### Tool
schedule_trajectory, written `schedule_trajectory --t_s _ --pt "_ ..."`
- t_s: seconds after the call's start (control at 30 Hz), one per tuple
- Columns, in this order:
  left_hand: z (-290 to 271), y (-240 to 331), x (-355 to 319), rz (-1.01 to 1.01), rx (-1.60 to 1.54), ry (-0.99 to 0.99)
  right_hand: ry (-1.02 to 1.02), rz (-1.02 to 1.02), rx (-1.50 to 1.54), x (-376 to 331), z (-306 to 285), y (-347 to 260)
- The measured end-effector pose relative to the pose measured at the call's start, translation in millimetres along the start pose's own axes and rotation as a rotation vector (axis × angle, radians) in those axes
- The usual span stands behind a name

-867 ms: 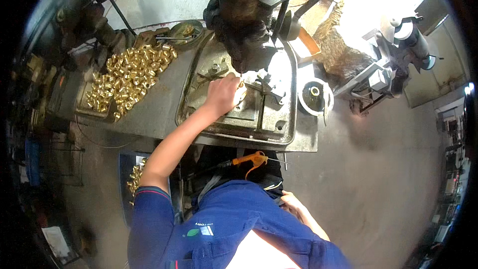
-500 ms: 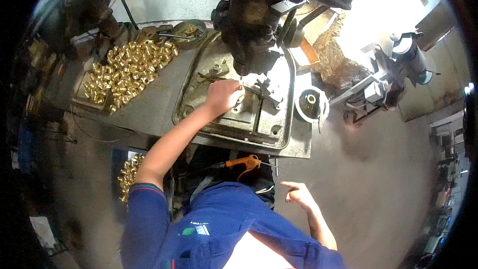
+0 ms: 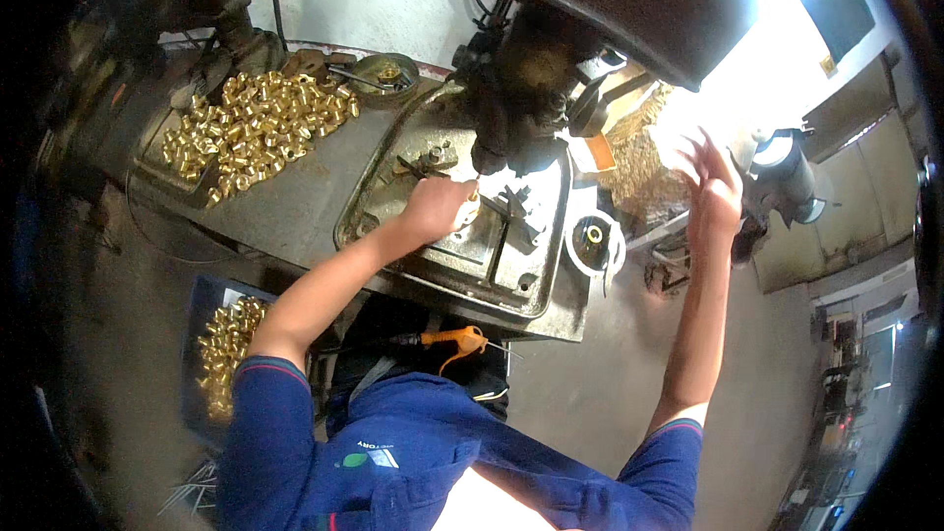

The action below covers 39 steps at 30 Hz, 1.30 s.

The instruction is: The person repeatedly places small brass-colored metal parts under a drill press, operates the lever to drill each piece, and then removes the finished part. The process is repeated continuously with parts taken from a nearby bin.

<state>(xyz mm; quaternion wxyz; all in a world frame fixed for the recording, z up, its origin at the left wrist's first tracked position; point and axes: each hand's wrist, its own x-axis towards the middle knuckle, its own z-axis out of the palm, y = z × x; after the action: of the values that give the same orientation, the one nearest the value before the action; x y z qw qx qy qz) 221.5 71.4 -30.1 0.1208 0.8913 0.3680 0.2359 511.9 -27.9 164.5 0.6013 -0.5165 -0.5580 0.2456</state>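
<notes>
Over the worktable of a drill press (image 3: 531,88), my left hand (image 3: 438,208) is closed with its fingertips around a small brass fitting (image 3: 475,195). The fitting sits just below the machine's dark head, beside the black clamp bars (image 3: 519,211). Most of the fitting is hidden by my fingers. My right hand (image 3: 713,182) is raised to the right of the press, fingers stretched out and apart, touching nothing I can make out. Strong glare washes out its fingertips. A large heap of brass fittings (image 3: 261,128) lies on the bench to the left.
A white tub (image 3: 612,254) of dark liquid with a ring-shaped thing inside stands right of the machine's tray (image 3: 462,297). An orange air gun (image 3: 457,339) hangs at the bench's front edge. More brass fittings (image 3: 231,344) fill a blue bin at lower left. A lamp (image 3: 787,172) stands right.
My right hand has risen from low beside my body to the right of the press head, its fingers spreading. My left hand stays at the fitting. The view has shifted and tilted.
</notes>
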Motion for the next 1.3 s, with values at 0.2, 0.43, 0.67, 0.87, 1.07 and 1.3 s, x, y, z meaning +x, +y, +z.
schedule_trajectory --t_s 0.2,0.43,0.67,0.87,1.07,1.3 --pt "3 2 -33 0.200 0.083 0.096 0.093 -0.038 0.472 84 22 -22" --pt "-2 11 -25 0.110 0.100 -0.038 0.162 -0.147 -0.178 115 7 -3" --pt "-8 19 -24 0.147 0.131 -0.010 0.046 -0.555 0.357 26 35 -26" --pt "5 8 -28 0.236 0.044 0.222 0.106 -0.554 0.342 -57 66 -2" --pt "9 7 -29 0.159 0.118 0.163 0.203 -0.484 0.177 -82 75 3" --pt "4 12 -27 0.146 0.138 0.165 0.176 -0.569 0.197 -87 82 9"
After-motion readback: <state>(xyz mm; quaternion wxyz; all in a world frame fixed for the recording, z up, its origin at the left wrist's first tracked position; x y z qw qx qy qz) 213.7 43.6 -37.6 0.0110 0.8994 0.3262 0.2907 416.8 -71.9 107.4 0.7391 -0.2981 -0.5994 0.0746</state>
